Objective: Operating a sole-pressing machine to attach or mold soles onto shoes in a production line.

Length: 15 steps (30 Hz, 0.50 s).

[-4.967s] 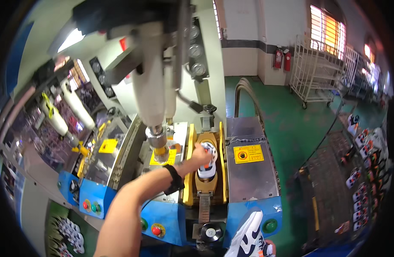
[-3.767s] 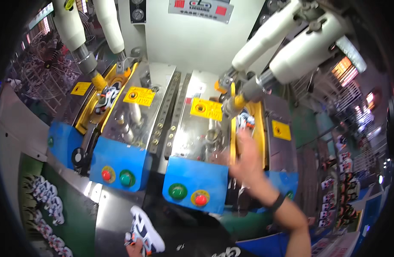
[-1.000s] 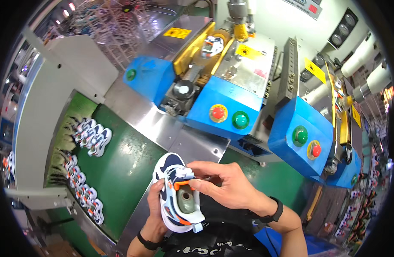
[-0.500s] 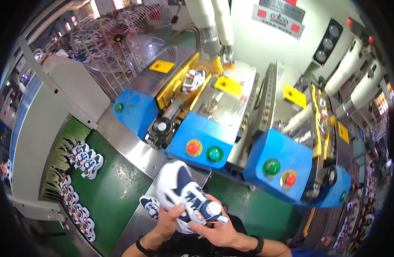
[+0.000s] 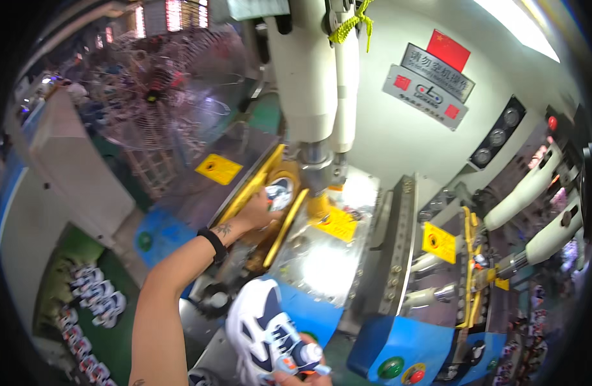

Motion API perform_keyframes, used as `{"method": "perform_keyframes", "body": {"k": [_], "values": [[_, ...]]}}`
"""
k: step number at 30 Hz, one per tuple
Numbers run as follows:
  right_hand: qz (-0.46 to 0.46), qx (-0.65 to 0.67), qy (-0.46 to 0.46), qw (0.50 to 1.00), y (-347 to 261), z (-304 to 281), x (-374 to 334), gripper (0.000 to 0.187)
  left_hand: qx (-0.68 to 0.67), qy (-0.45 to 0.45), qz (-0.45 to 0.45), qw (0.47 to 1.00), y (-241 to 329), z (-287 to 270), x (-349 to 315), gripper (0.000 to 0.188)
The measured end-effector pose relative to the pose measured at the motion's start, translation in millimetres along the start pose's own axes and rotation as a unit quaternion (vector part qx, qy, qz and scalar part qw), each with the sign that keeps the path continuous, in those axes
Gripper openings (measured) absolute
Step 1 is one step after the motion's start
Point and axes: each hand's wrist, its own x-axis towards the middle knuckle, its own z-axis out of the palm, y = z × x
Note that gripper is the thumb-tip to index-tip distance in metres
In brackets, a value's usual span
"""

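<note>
My left hand (image 5: 260,211) reaches forward into the yellow-sided bay of the left press. It grips a small white and navy sneaker (image 5: 281,193) that sits in the bay, and its fingers are partly hidden. Low in the middle, my right hand (image 5: 304,374) is closed on the heel end of a larger-looking white, navy and orange sneaker (image 5: 249,328), held toe up close to me. The white press arm (image 5: 304,83) with its metal shaft and yellow foot (image 5: 318,207) stands just right of the bay.
A second press (image 5: 431,309) with a blue front and green and red buttons stands on the right. Rows of sneakers (image 5: 96,296) lie on the green conveyor at the left, by a grey housing (image 5: 83,167). A large wire fan (image 5: 161,90) is behind.
My left hand has let go of the sneaker near me and moved forward to the one in the press. My right hand alone now holds the near sneaker. The view has shifted upward.
</note>
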Motion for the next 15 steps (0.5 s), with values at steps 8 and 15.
{"method": "perform_keyframes", "body": {"k": [8, 15], "values": [[-0.016, -0.111, 0.191, 0.975, -16, 0, 55, 0.021, -0.364, -0.073, -0.045, 0.927, -6, -64, 41, 0.054], [-0.049, 0.071, 0.118, 0.989, -96, 32, 266, 0.021, -0.703, 0.175, -0.075, 0.685, -104, -129, -202, 0.071]]}}
